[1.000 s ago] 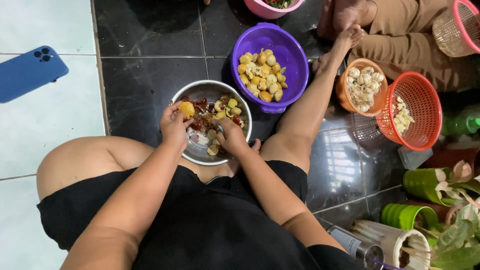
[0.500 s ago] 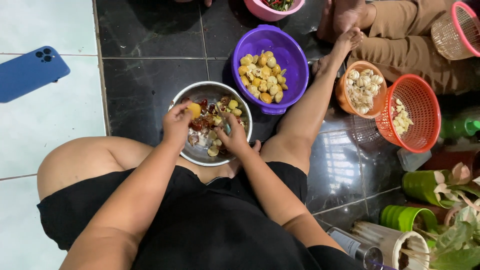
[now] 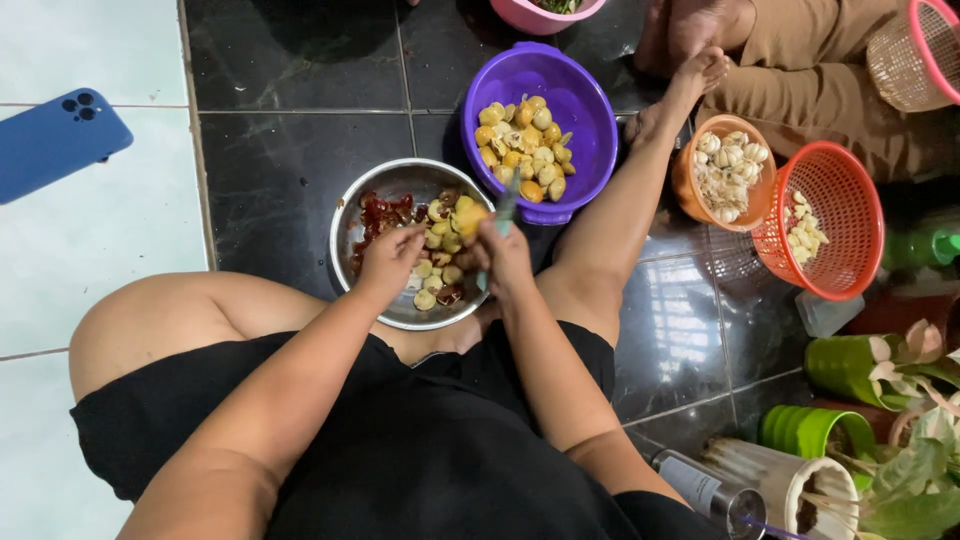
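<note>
Now | right hand (image 3: pixel 505 258) has moved toward the purple bowl (image 3: pixel 590 120), pinching a yellow fruit (image 3: pixel 470 215) with a small knife (image 3: pixel 504 205) over the steel bowl (image 3: pixel 350 215) | left hand (image 3: pixel 390 255) rests in the steel bowl, grip unclear | fruit peeled, it seems | orange basket (image 3: pixel 850 215) well right; blue phone (image 3: pixel 55 140) well left; nothing blocks.

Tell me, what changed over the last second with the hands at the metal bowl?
The yellow fruit went from the left hand at the bowl's left rim to the right hand, which now holds it with a small knife near the right rim. The left hand, now without it, dropped lower over the metal bowl. The purple bowl, baskets and blue phone stayed put.
</note>
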